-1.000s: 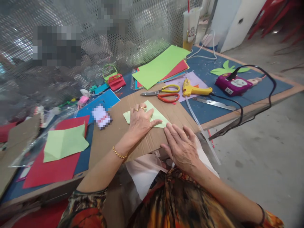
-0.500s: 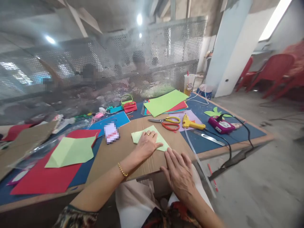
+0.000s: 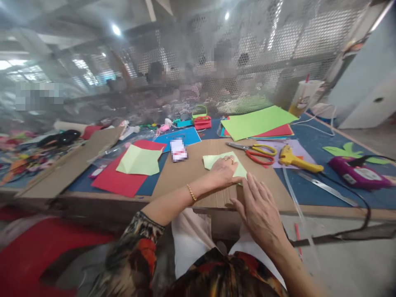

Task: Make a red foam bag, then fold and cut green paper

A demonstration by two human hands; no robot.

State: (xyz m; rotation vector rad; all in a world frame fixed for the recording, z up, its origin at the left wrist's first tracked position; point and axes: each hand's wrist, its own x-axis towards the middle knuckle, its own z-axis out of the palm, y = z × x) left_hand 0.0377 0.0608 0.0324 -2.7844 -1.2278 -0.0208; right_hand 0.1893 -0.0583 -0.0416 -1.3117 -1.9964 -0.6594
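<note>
a: in the head view, where is the work?
b: on the cardboard (image 3: pixel 179 175) in front of the person lies a pale green paper (image 3: pixel 212 159), apparently folded, partly covered by the hands.
a: and how are they placed?
b: the left hand (image 3: pixel 223 171) bears down on the paper from above, fingers bent, their tips hidden. the right hand (image 3: pixel 258 202) is half flat, fingers close together and thumb spread, its fingertips at the paper's right corner. neither is clamped around anything that i can see.
a: are the two touching each other?
b: the left thumb reaches right up to the right fingers; i can't tell whether they meet.
a: which step would you call this?
b: pressing a fold flat, i'd judge: left as the anchor, right working the edge.
a: what does the next move call for?
b: firm, even pressure along that edge, i think, with the left hand steady so the layers don't slip.
a: any tools needed?
b: not for this, i'd say. the scissors (image 3: pixel 250 148) and the yellow glue gun (image 3: pixel 293 160) lie beyond the hands, to the right, untouched.
</note>
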